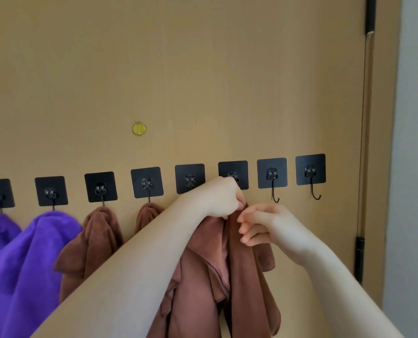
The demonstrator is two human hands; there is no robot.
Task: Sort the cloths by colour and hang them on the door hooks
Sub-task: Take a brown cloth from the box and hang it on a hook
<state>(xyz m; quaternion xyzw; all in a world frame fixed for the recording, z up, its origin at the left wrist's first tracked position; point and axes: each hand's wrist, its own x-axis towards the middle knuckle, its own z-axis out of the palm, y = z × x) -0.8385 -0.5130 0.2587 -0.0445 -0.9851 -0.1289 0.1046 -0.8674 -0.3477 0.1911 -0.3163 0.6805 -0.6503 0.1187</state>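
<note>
Both hands, the left hand [223, 197] and right hand [266, 226], pinch a soft rust-brown cloth [242, 276] bunched under the sixth hook [233, 175] on the tan door [203, 81], beside purple cloths [32, 252].

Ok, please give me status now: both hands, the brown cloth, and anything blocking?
Left hand pinching brown cloth top under sixth hook. Right hand beside it, fingers curled, grip unclear. Last two hooks bare. Nothing blocking.

tan door [203, 69] carries eight black hooks [310, 169]; purple [32, 252] and brown cloths [98, 235] hang.
</note>
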